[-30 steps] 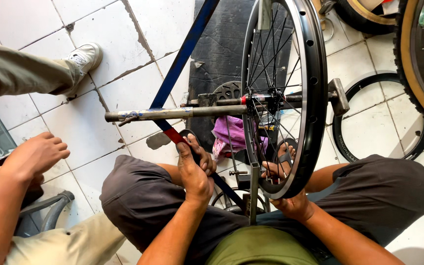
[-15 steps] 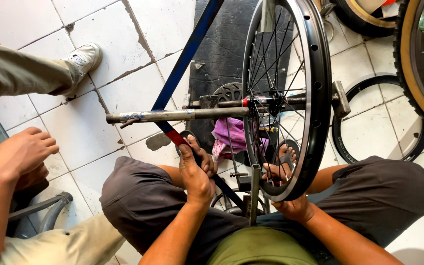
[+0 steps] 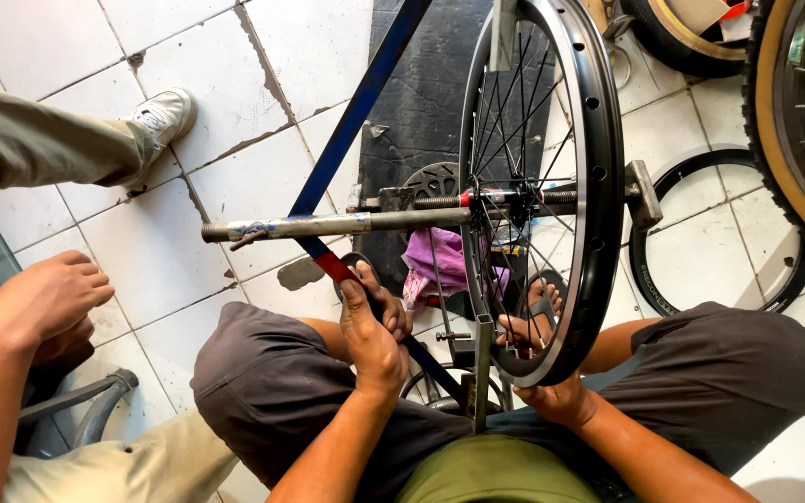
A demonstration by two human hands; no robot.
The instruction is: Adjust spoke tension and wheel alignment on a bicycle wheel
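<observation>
Down between the person's bent knees, both forearms reach forward from the bottom of the view. Left forearm runs up and slightly right, wrist straight, and the left hand (image 3: 372, 335) is curled closed around the blue and red frame bar (image 3: 356, 112) where the red section meets the dark lower part; the thumb lies along the top of the bar. Right forearm comes in from the lower right, and the right hand (image 3: 559, 399) sits under the bottom of the black wheel rim (image 3: 598, 186), fingers wrapped on the rim's lowest arc; how tightly they close I cannot tell, since the rim covers them. The rim stands upright in a truing stand, its hub on the threaded axle (image 3: 477, 197) joined to a grey horizontal tube (image 3: 309, 226). At the left edge, another person's hand (image 3: 44, 300) rests loosely curled on a knee, well apart from the wheel.
</observation>
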